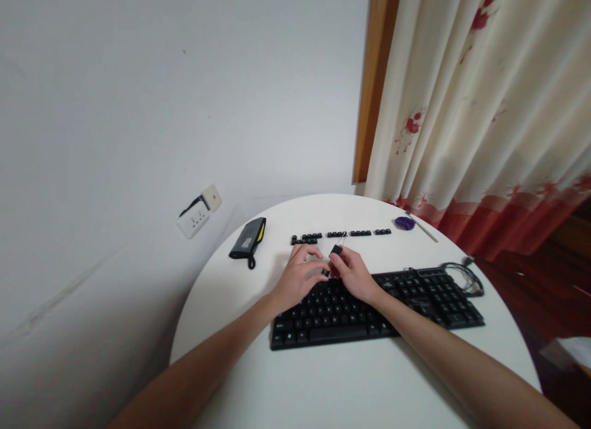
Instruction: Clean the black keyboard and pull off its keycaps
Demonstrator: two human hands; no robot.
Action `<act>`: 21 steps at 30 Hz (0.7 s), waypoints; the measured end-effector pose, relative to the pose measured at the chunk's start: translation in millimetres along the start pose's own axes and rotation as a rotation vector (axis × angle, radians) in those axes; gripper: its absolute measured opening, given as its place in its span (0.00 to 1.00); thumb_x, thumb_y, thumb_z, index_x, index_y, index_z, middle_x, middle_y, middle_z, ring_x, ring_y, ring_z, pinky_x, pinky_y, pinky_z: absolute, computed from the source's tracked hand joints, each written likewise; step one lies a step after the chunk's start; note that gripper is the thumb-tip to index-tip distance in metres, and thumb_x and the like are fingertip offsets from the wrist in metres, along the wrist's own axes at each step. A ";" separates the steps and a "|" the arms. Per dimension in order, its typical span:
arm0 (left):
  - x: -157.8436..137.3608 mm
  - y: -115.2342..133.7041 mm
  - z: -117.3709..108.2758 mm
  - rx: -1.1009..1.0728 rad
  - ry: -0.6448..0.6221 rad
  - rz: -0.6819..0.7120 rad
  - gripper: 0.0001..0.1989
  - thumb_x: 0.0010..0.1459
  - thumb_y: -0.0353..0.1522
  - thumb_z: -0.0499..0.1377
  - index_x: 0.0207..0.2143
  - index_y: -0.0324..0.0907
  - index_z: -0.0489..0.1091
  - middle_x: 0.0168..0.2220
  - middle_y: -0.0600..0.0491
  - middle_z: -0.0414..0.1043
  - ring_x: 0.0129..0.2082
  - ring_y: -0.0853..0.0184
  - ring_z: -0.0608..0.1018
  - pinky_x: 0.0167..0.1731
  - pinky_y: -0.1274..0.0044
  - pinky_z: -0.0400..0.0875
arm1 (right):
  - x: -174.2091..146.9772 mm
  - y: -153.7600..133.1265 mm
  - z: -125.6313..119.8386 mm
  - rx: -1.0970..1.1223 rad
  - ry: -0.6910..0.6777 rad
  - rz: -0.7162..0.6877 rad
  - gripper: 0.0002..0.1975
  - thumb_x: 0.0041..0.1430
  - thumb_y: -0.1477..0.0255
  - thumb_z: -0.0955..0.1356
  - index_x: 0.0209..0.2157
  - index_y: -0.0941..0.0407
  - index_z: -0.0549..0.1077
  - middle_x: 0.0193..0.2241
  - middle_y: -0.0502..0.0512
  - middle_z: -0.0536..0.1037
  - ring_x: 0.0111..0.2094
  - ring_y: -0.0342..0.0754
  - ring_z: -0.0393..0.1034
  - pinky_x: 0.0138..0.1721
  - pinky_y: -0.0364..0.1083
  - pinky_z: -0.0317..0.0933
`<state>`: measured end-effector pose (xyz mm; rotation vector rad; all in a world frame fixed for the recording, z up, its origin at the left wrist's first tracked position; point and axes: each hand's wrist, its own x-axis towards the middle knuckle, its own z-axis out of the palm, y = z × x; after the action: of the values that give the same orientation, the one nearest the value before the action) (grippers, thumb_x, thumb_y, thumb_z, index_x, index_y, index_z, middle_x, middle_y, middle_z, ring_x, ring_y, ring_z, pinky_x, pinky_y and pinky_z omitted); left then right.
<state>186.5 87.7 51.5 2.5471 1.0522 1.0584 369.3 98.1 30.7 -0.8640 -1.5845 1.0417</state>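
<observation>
A black keyboard (341,333) lies on the white round table, with both hands over its upper left part. My right hand (354,274) grips a keycap puller (336,250) by its black body; its thin wire loops point away from me. Between the thumb and fingertips of my left hand (299,278) is a small black keycap (325,272), close to the right hand's fingers. Several loose keycaps (361,233) lie in short rows beyond the hands. Part of the keyboard's upper rows is hidden by my hands.
A dark grey device with a yellow side (248,238) and a strap lies at the table's left. Purple putty-like stuff (405,223) and a white stick (422,227) lie at the far right, and a coiled cable (471,281) by the keyboard. A wall socket (194,218) is left.
</observation>
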 end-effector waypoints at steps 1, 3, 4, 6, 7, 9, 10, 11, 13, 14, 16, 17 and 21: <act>0.9 0.0 -1.4 -0.006 0.014 -0.003 0.06 0.58 0.35 0.62 0.38 0.48 0.76 0.44 0.51 0.67 0.48 0.61 0.66 0.49 0.68 0.65 | 0.2 0.1 0.1 0.005 0.003 0.009 0.16 0.64 0.59 0.62 0.30 0.56 0.67 0.21 0.49 0.72 0.22 0.43 0.66 0.26 0.43 0.60; 4.9 -3.4 -4.5 0.009 0.083 -0.042 0.06 0.57 0.36 0.63 0.38 0.48 0.76 0.44 0.51 0.67 0.48 0.61 0.66 0.51 0.67 0.64 | 1.0 0.8 0.3 0.014 0.035 0.030 0.16 0.64 0.59 0.62 0.30 0.56 0.67 0.21 0.49 0.73 0.22 0.43 0.66 0.25 0.43 0.60; 8.0 -7.2 -5.7 0.032 0.128 -0.081 0.06 0.57 0.36 0.63 0.38 0.48 0.76 0.44 0.51 0.66 0.48 0.61 0.66 0.52 0.67 0.63 | 1.5 1.4 0.4 0.018 0.064 0.042 0.16 0.64 0.59 0.62 0.30 0.56 0.66 0.21 0.50 0.73 0.22 0.43 0.66 0.25 0.43 0.60; 16.4 -18.5 -5.9 0.102 0.192 -0.171 0.06 0.54 0.36 0.65 0.36 0.48 0.77 0.47 0.51 0.65 0.50 0.59 0.65 0.54 0.65 0.61 | 2.9 2.8 0.3 0.025 0.128 0.066 0.16 0.64 0.59 0.62 0.29 0.56 0.66 0.22 0.51 0.74 0.21 0.43 0.67 0.24 0.43 0.60; 21.4 -25.4 -4.4 0.138 0.192 -0.205 0.06 0.53 0.36 0.66 0.35 0.49 0.78 0.48 0.52 0.64 0.50 0.59 0.64 0.54 0.64 0.60 | 3.6 3.7 0.2 0.026 0.156 0.077 0.16 0.64 0.59 0.62 0.29 0.56 0.66 0.22 0.52 0.75 0.21 0.43 0.67 0.24 0.42 0.60; 32.0 -39.1 1.9 0.191 0.137 -0.233 0.06 0.50 0.36 0.68 0.33 0.50 0.79 0.51 0.53 0.63 0.51 0.57 0.63 0.54 0.63 0.59 | 4.7 5.5 0.0 0.030 0.195 0.090 0.16 0.63 0.59 0.62 0.29 0.57 0.66 0.23 0.52 0.75 0.21 0.43 0.66 0.23 0.42 0.60; 37.4 -45.2 6.4 0.209 0.093 -0.235 0.05 0.49 0.36 0.69 0.32 0.51 0.79 0.52 0.53 0.62 0.52 0.56 0.62 0.53 0.62 0.59 | 5.1 6.4 -0.2 0.034 0.207 0.094 0.16 0.63 0.59 0.62 0.29 0.57 0.66 0.23 0.53 0.75 0.20 0.43 0.66 0.23 0.42 0.60; 42.5 -50.6 11.4 0.225 0.054 -0.237 0.06 0.49 0.36 0.69 0.32 0.51 0.79 0.53 0.53 0.62 0.53 0.55 0.61 0.52 0.61 0.58 | 5.4 7.3 -0.3 0.038 0.215 0.097 0.16 0.63 0.59 0.62 0.29 0.57 0.66 0.23 0.53 0.75 0.21 0.43 0.66 0.23 0.42 0.60; 51.6 -59.3 21.4 0.252 -0.029 -0.230 0.05 0.48 0.35 0.69 0.31 0.51 0.79 0.55 0.54 0.62 0.55 0.53 0.59 0.51 0.60 0.58 | 5.6 8.5 -0.5 0.040 0.222 0.100 0.16 0.63 0.59 0.62 0.29 0.57 0.67 0.24 0.53 0.76 0.21 0.43 0.66 0.23 0.42 0.60; 55.3 -62.9 25.7 0.262 -0.061 -0.222 0.05 0.48 0.35 0.69 0.31 0.52 0.80 0.56 0.54 0.61 0.55 0.52 0.59 0.50 0.60 0.58 | 5.4 8.9 -0.6 0.035 0.222 0.100 0.16 0.63 0.58 0.62 0.29 0.57 0.67 0.24 0.53 0.76 0.21 0.43 0.66 0.23 0.42 0.60; 60.7 -69.2 31.9 0.279 -0.094 -0.210 0.05 0.48 0.34 0.69 0.31 0.52 0.80 0.57 0.55 0.62 0.56 0.51 0.58 0.50 0.60 0.57 | 4.8 9.1 -0.6 0.016 0.213 0.097 0.16 0.63 0.59 0.62 0.29 0.57 0.67 0.23 0.53 0.76 0.21 0.43 0.66 0.23 0.42 0.60; 62.4 -72.1 33.7 0.287 -0.094 -0.209 0.05 0.48 0.35 0.69 0.31 0.52 0.80 0.57 0.55 0.62 0.56 0.51 0.58 0.50 0.60 0.57 | 4.4 9.1 -0.6 0.006 0.205 0.094 0.16 0.63 0.59 0.62 0.30 0.57 0.67 0.23 0.53 0.75 0.21 0.43 0.66 0.23 0.42 0.60; 63.4 -81.9 35.7 0.308 -0.055 -0.212 0.05 0.48 0.37 0.69 0.31 0.52 0.80 0.58 0.55 0.61 0.56 0.51 0.57 0.50 0.59 0.56 | 3.1 8.4 -0.6 -0.013 0.175 0.085 0.16 0.64 0.59 0.62 0.30 0.57 0.68 0.24 0.53 0.75 0.22 0.43 0.66 0.24 0.42 0.60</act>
<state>197.7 193.7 26.1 2.5947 1.5342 0.8206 369.4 104.2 24.0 -1.0115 -1.4195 0.9882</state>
